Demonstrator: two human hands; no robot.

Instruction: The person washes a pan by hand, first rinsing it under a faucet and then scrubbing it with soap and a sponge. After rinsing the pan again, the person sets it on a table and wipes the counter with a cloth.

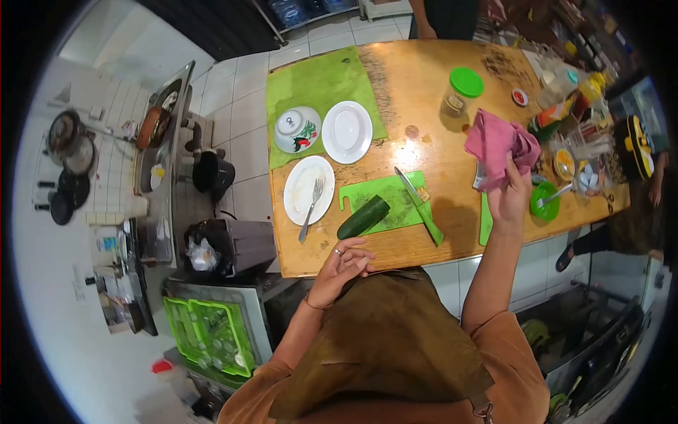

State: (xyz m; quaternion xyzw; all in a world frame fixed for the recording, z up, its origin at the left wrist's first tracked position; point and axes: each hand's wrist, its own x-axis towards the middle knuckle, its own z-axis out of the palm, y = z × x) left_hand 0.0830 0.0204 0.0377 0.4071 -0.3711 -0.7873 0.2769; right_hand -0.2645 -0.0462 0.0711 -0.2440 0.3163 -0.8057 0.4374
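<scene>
In the head view, the left hand (pixel 344 265) rests by the table (pixel 417 85) edge, its fingers loosely curled around nothing. The cucumber (pixel 364 217) lies just at its 1 o'clock, half on the green cutting board (pixel 385 189), with the knife (pixel 421 206) at 3 o'clock. The right hand (pixel 510 199) is clenched on a pink cloth (pixel 494 141)

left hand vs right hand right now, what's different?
The left hand holds nothing, fingers loosely curled by the cucumber at the near edge of the wooden table; the right hand, farther in, grips a pink cloth. The left wears a ring; none shows on the right. Both are bare.
</scene>
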